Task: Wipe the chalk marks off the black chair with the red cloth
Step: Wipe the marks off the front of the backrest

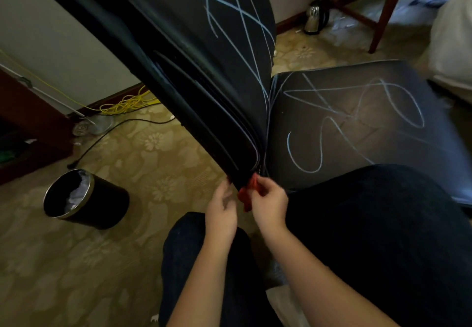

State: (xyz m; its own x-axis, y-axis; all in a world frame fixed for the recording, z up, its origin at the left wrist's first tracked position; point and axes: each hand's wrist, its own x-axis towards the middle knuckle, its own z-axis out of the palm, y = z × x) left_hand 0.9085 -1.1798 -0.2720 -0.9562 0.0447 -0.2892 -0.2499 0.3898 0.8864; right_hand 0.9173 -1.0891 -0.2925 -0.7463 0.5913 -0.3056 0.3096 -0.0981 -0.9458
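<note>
The black chair (209,53) fills the upper middle, its backrest leaning up to the left and its seat (357,112) spreading to the right. Pale blue chalk lines (339,119) cross both seat and backrest. A small red cloth (249,195) hangs at the lower corner of the backrest, partly hidden by fingers. My right hand (268,204) pinches the cloth from the right. My left hand (222,210) is just left of the cloth with curled fingers touching the chair's edge; I cannot tell whether it grips the cloth.
A black waste bin (86,199) with paper in it lies tipped on the patterned carpet at lower left. Yellow cable (127,103) and a black cord trail by the wall. A metal kettle (315,17) and wooden table legs (383,12) stand behind the seat. My dark-trousered knees sit below.
</note>
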